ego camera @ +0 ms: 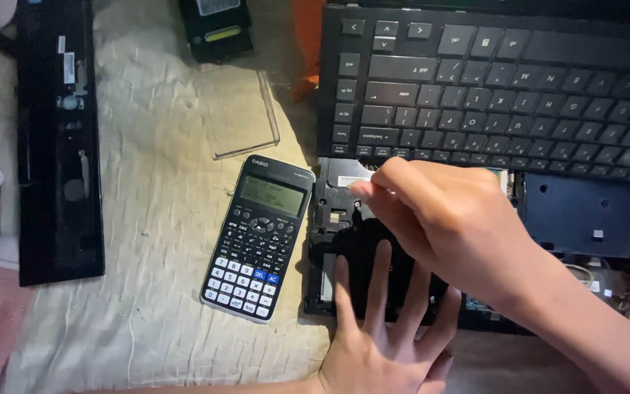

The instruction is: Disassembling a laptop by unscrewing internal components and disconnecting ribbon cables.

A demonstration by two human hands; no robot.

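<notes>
Mid-teardown, judging by the lifted keyboard (490, 80): left hand (380, 328) lies flat, fingers spread wide, steadying the opened laptop base (585, 219) at the bed's near edge. Right hand (446, 219) pinches narrow at a white ribbon connector (351, 181) under the keyboard's edge. Freeing it likely needs a gentle, level pull.

Opened black laptop (585, 219), casing removed and inner parts exposed, lying flat beneath both hands. Its detached keyboard (504, 80) rests tilted just beyond the right hand (461, 219); the left hand (384, 328) lies flat on the laptop's near left corner.
</notes>
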